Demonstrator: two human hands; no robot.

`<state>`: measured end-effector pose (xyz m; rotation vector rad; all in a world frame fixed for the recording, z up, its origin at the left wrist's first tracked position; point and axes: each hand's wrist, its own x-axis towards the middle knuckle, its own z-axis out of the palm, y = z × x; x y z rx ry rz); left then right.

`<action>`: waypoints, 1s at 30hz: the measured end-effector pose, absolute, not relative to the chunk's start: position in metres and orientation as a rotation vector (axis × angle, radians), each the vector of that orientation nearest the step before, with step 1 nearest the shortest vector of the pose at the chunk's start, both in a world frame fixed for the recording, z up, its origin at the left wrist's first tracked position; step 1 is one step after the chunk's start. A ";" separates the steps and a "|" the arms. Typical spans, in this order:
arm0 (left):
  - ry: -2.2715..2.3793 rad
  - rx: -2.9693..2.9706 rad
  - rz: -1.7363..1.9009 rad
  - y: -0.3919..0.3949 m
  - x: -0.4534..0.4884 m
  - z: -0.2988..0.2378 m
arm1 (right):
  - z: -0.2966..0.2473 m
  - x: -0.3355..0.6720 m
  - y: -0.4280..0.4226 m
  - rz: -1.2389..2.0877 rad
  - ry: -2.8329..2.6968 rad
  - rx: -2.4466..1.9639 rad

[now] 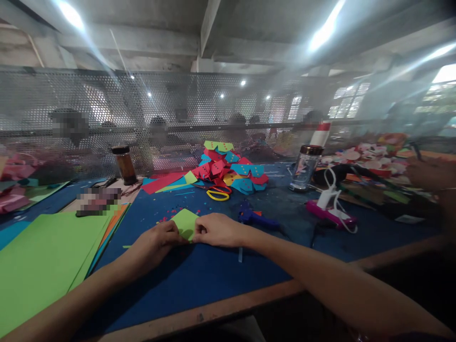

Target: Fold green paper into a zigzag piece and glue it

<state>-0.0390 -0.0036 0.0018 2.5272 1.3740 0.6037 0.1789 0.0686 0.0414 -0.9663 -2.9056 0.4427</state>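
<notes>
A piece of green paper (185,220) stands on the blue table, its pointed corner away from me. My left hand (164,237) is closed on its near left edge, fingers pressed together. Across from it, my right hand (215,229) grips the near right edge with curled fingers. The fingertips of both hands almost meet at the near side, where the paper's lower edge is hidden. Red paper bits lie just behind the left hand. A blue glue gun (258,217) rests to the right, beyond my right forearm.
Behind the hands are yellow-handled scissors (218,194) and a heap of folded coloured paper shapes (228,166). Green sheets (46,256) are stacked left. A dark bottle (124,166), clear bottle (305,168) and magenta glue gun (331,213) stand or lie around. A co-worker's hand (431,171) is far right.
</notes>
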 end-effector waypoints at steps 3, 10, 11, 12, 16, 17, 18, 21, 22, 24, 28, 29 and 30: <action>1.385 2.506 0.615 -0.004 -0.039 0.002 | 0.044 0.182 0.070 0.454 -2.916 -0.981; 1.366 2.501 0.604 -0.002 -0.040 0.000 | 0.049 0.187 0.070 0.480 -2.923 -1.006; 1.370 2.497 0.603 -0.002 -0.040 0.001 | 0.049 0.187 0.069 0.466 -2.925 -1.002; 1.371 2.496 0.605 -0.003 -0.040 0.001 | 0.049 0.186 0.069 0.451 -2.928 -1.002; 1.357 2.503 0.622 -0.005 -0.038 0.003 | 0.048 0.186 0.068 0.436 -2.935 -1.019; 1.355 2.515 0.624 -0.005 -0.038 0.002 | 0.048 0.186 0.068 0.451 -2.929 -1.025; 1.356 2.535 0.621 -0.006 -0.038 0.001 | 0.047 0.185 0.068 0.470 -2.920 -1.030; 1.373 2.618 0.582 -0.006 -0.038 -0.002 | 0.047 0.185 0.068 0.495 -2.906 -1.041; 1.376 2.641 0.567 -0.005 -0.038 -0.003 | 0.047 0.185 0.069 0.494 -2.908 -1.043; 1.369 2.668 0.544 -0.005 -0.038 -0.003 | 0.048 0.185 0.069 0.490 -2.919 -1.046; 1.344 2.689 0.525 -0.004 -0.039 -0.002 | 0.051 0.188 0.070 0.479 -2.951 -1.052; 1.338 2.693 0.529 -0.003 -0.039 -0.002 | 0.052 0.189 0.071 0.478 -2.958 -1.056; 1.332 2.695 0.536 -0.003 -0.039 -0.002 | 0.053 0.190 0.071 0.478 -2.961 -1.057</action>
